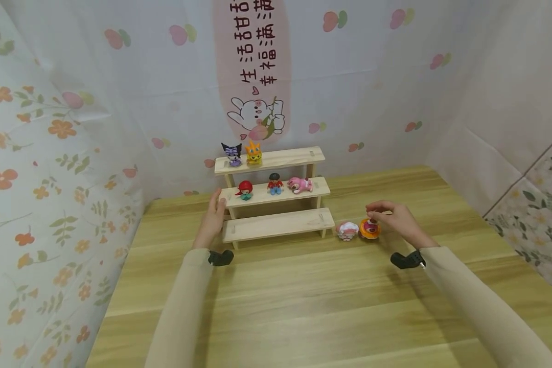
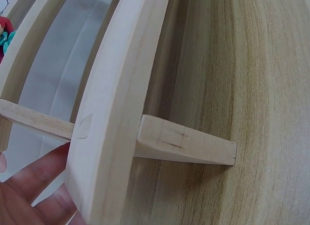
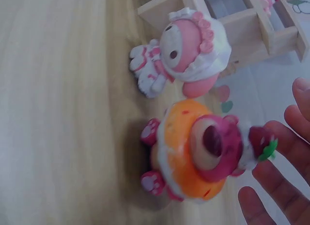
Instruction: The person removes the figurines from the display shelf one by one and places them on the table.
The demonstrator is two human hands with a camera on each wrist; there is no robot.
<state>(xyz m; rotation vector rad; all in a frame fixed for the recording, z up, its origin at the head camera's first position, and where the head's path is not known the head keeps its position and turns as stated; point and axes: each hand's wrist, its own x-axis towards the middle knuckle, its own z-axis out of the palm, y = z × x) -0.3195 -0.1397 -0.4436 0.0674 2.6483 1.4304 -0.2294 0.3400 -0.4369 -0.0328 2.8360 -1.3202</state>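
A three-step wooden display stand [image 1: 278, 226] stands at the back of the table. Beside its left end is my left hand [image 1: 211, 222], the fingers [image 2: 36, 179] relaxed against the end of the steps. To the right of the stand sits a pink bear figurine [image 3: 208, 147] with an orange ring round its body and a strawberry on its head. My right hand [image 1: 397, 220] is close over this bear, fingers [image 3: 276, 186] spread near the strawberry without gripping it. Next to the bear is a pink figurine in a white bonnet [image 3: 193, 55].
On the top step stand a purple-and-black figurine [image 1: 233, 154] and a yellow one with an orange crown [image 1: 254, 153]. The middle step holds a red-haired figurine [image 1: 245, 189], one in a black cap [image 1: 274, 184] and a pink lying one [image 1: 300, 185]. A printed curtain [image 1: 165, 92] hangs behind.
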